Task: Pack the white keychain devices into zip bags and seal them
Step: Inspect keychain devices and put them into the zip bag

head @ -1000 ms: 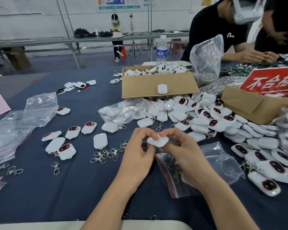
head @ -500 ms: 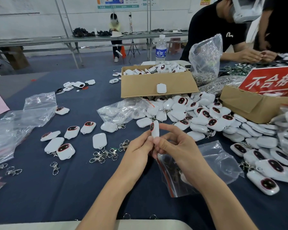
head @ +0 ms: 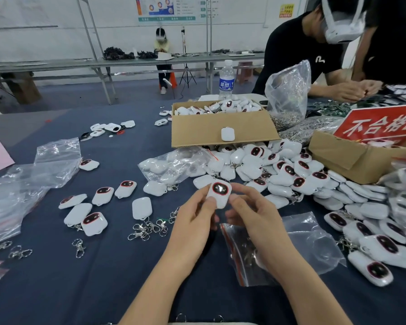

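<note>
The left hand (head: 195, 221) and the right hand (head: 251, 214) are close together in the middle. Both pinch one white device (head: 219, 193) by its sides with the fingertips. They hold it up off the desk (head: 103, 277) with its dark face turned up, most likely so the person can look it over before it goes in a bag. The zip bag (head: 309, 240) lies flat just under the right hand and arm, with its red strip near the hands, so the device has only a short way to go. I cannot tell if the mouth of the bag is open. On the right, the big pile (head: 291, 170) of devices comes right up beside the bag, so a wide swing that way could knock some over. On the left, a bunch of metal clips (head: 148, 228) lies near the left hand, and a row (head: 103, 195) of devices sits a bit farther off, set out flat where they are easy to grab. Behind the hands, a box (head: 220, 130) full of more devices blocks the way forward. Loose bags (head: 21, 184) lie well off to the left, near that edge of the desk. The best room for moving is the blue cloth below the hands, between the arms and the near edge.
</note>
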A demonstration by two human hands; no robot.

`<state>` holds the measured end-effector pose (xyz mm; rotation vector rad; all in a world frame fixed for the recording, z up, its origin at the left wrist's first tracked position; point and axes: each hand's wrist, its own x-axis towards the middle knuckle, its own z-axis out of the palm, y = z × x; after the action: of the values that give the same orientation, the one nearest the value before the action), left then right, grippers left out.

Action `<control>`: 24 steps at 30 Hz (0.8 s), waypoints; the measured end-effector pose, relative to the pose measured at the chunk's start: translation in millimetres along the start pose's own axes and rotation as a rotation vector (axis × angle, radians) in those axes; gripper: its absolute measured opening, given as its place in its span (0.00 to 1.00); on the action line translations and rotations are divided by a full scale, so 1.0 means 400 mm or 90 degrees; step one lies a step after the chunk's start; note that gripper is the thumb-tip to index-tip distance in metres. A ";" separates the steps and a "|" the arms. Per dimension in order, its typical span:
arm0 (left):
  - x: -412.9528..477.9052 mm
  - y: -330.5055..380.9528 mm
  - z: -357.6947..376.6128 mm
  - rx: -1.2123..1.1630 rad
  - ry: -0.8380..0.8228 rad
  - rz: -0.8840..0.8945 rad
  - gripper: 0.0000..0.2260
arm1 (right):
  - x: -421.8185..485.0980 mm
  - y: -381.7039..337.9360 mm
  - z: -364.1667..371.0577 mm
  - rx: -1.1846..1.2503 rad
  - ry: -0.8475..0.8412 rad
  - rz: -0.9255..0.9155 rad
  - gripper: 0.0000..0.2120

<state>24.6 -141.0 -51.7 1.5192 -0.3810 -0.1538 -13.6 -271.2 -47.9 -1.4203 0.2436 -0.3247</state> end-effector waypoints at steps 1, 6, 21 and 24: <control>0.001 -0.001 -0.007 0.013 0.005 -0.017 0.16 | 0.003 -0.002 -0.004 0.021 0.037 -0.001 0.11; 0.012 0.019 -0.093 0.115 -0.181 -0.150 0.14 | 0.021 -0.038 -0.039 0.200 0.131 0.012 0.11; 0.007 0.063 -0.079 0.303 -0.332 -0.213 0.07 | 0.010 -0.004 -0.064 -0.491 -0.053 -0.074 0.10; 0.010 0.059 -0.039 0.265 -0.224 -0.226 0.08 | 0.013 -0.003 -0.066 -0.488 -0.055 -0.085 0.10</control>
<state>30.5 -126.4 -27.9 1.9698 -0.4364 -0.6618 -18.1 -297.6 -50.4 -2.2082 0.2110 -0.2884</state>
